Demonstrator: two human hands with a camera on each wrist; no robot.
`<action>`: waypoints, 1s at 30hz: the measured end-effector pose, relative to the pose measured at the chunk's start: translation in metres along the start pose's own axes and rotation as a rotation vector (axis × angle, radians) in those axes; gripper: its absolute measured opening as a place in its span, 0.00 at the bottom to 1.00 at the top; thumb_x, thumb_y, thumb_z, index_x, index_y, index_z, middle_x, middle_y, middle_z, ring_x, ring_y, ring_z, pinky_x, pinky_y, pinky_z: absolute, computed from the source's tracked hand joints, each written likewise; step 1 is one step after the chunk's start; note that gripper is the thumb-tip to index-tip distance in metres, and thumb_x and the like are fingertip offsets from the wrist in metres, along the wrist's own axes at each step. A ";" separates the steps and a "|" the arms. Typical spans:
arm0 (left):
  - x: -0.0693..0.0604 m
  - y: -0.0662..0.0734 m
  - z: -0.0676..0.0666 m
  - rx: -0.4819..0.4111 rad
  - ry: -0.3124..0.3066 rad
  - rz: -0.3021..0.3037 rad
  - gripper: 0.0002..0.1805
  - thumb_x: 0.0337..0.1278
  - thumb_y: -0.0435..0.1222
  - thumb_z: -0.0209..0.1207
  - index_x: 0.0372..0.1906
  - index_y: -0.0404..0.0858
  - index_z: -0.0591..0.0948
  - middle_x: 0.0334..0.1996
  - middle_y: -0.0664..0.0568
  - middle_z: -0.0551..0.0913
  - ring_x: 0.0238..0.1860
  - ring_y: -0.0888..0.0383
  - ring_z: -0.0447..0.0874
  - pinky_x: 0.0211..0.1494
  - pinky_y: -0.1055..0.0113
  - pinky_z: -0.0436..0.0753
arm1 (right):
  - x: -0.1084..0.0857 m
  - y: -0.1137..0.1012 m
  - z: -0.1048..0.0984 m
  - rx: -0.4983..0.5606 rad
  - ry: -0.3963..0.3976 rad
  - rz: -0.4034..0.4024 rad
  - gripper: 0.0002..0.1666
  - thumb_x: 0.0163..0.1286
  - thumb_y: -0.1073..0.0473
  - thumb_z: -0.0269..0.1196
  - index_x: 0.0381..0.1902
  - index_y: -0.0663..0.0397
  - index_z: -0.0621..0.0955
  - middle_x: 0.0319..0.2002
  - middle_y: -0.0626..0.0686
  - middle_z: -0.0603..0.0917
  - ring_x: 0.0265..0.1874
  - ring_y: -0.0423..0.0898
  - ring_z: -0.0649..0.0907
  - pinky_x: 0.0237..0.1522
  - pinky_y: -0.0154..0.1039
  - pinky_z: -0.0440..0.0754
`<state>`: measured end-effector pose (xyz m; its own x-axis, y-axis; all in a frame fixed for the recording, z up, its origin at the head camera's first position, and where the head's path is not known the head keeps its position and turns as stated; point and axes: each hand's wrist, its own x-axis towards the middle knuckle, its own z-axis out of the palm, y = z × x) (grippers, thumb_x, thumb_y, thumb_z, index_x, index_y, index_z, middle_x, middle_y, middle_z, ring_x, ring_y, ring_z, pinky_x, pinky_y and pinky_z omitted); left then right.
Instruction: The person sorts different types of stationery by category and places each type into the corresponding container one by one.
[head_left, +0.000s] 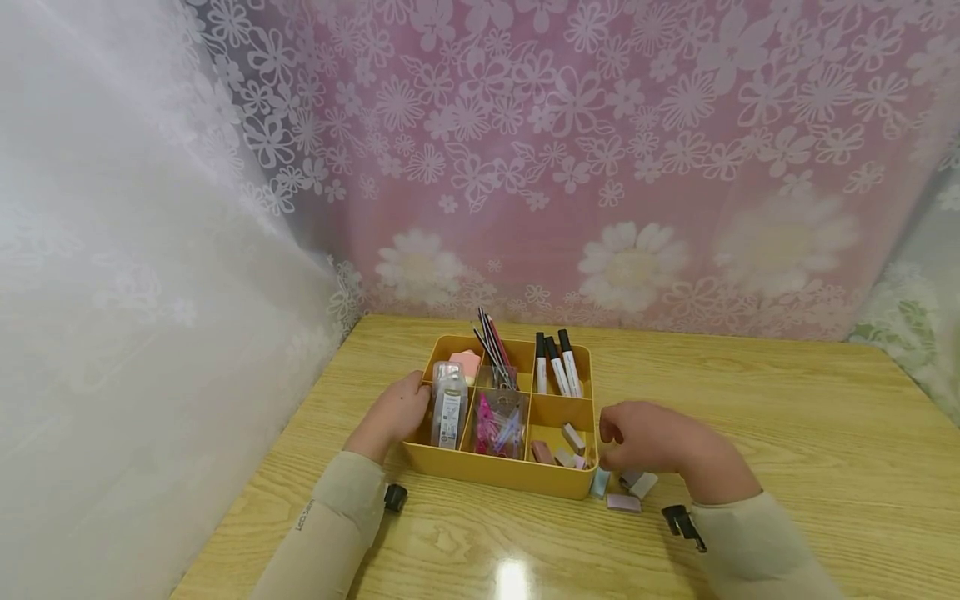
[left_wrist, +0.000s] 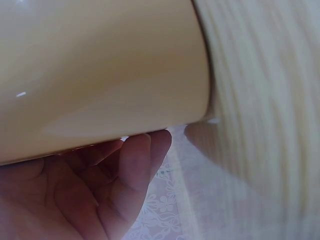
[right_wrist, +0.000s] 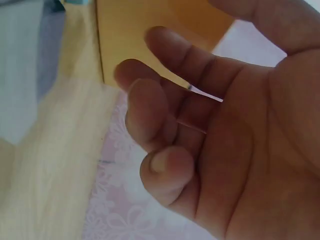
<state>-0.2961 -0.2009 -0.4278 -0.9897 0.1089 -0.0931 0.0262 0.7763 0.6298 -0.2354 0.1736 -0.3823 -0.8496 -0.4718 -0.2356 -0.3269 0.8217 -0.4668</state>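
A yellow divided organizer box [head_left: 495, 473] rests on the table. My left hand [head_left: 396, 410] grips its left wall near the rim, and in the left wrist view the fingers [left_wrist: 135, 162] lie against the outside of that wall. By the front right corner hovers my right hand [head_left: 652, 433], its fingers loosely bent with nothing between them. Small eraser-like blocks [head_left: 573, 438] lie in the front right compartment. Outside that corner are a light blue block [head_left: 600, 483], a lilac block [head_left: 624, 502] and a white block [head_left: 643, 484], partly close under the right hand.
Black-capped markers [head_left: 555, 367] stand in the back right compartment, pencils [head_left: 491, 346] in the back middle. Pink and purple clips [head_left: 495, 425] sit in a clear container at front. On the left are a labelled clear case [head_left: 450, 408] and a pink item [head_left: 467, 363]. A floral curtain [head_left: 600, 167] hangs behind.
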 end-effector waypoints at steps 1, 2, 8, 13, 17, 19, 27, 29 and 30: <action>0.000 0.000 0.000 -0.003 -0.002 -0.001 0.25 0.80 0.44 0.38 0.68 0.35 0.71 0.61 0.42 0.78 0.64 0.44 0.74 0.68 0.44 0.70 | 0.001 0.000 0.002 0.005 -0.007 0.007 0.13 0.58 0.56 0.71 0.37 0.52 0.78 0.32 0.46 0.78 0.28 0.45 0.74 0.31 0.43 0.74; 0.000 0.000 0.000 -0.005 -0.003 -0.001 0.25 0.80 0.44 0.37 0.68 0.34 0.70 0.61 0.42 0.78 0.65 0.44 0.74 0.68 0.44 0.70 | 0.003 0.000 0.004 0.004 -0.011 0.013 0.13 0.56 0.57 0.71 0.36 0.52 0.79 0.31 0.46 0.78 0.28 0.45 0.75 0.31 0.44 0.75; 0.000 0.000 0.000 -0.008 -0.002 -0.008 0.26 0.79 0.44 0.37 0.69 0.35 0.70 0.62 0.41 0.77 0.66 0.44 0.73 0.69 0.43 0.69 | 0.008 -0.003 0.016 0.021 -0.049 0.065 0.15 0.51 0.60 0.74 0.33 0.51 0.79 0.28 0.46 0.79 0.27 0.45 0.76 0.31 0.43 0.76; -0.001 0.001 0.000 -0.006 -0.003 -0.008 0.26 0.79 0.45 0.37 0.69 0.35 0.70 0.63 0.42 0.77 0.66 0.44 0.72 0.69 0.43 0.69 | 0.009 -0.007 0.023 0.044 -0.073 0.072 0.20 0.46 0.62 0.78 0.33 0.51 0.78 0.25 0.48 0.77 0.25 0.45 0.74 0.29 0.43 0.72; -0.001 0.000 0.000 -0.005 0.002 -0.003 0.25 0.79 0.45 0.37 0.69 0.36 0.70 0.62 0.42 0.77 0.66 0.44 0.73 0.68 0.44 0.69 | 0.010 -0.009 0.028 0.023 -0.064 0.062 0.20 0.43 0.64 0.78 0.31 0.51 0.78 0.24 0.47 0.77 0.23 0.45 0.72 0.27 0.42 0.71; -0.001 0.000 0.000 -0.002 0.003 0.002 0.25 0.79 0.44 0.37 0.68 0.35 0.71 0.62 0.41 0.77 0.66 0.44 0.73 0.68 0.43 0.70 | 0.011 -0.009 0.029 0.007 -0.058 0.061 0.20 0.42 0.65 0.78 0.31 0.50 0.79 0.24 0.47 0.77 0.23 0.44 0.72 0.28 0.42 0.72; -0.001 -0.001 0.001 -0.002 0.006 0.003 0.26 0.79 0.44 0.37 0.69 0.36 0.70 0.63 0.41 0.77 0.67 0.43 0.72 0.69 0.43 0.68 | 0.013 -0.005 0.030 -0.019 -0.042 0.077 0.24 0.40 0.66 0.77 0.35 0.50 0.78 0.27 0.47 0.78 0.25 0.46 0.74 0.28 0.43 0.74; -0.001 -0.001 0.000 -0.007 0.005 0.000 0.26 0.79 0.44 0.37 0.69 0.35 0.70 0.63 0.41 0.77 0.67 0.42 0.71 0.69 0.42 0.68 | 0.013 -0.004 0.028 -0.004 -0.042 0.084 0.25 0.40 0.66 0.76 0.38 0.50 0.79 0.28 0.48 0.78 0.26 0.47 0.75 0.29 0.43 0.75; -0.001 -0.001 0.000 -0.009 0.004 -0.002 0.26 0.79 0.44 0.37 0.69 0.35 0.70 0.64 0.41 0.77 0.67 0.42 0.71 0.69 0.42 0.68 | 0.012 -0.003 0.026 0.001 -0.042 0.087 0.26 0.41 0.66 0.75 0.40 0.50 0.79 0.30 0.48 0.78 0.27 0.47 0.76 0.30 0.44 0.75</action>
<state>-0.2951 -0.2014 -0.4281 -0.9903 0.1050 -0.0909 0.0233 0.7708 0.6366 -0.2337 0.1570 -0.4059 -0.8568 -0.4114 -0.3108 -0.2518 0.8599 -0.4441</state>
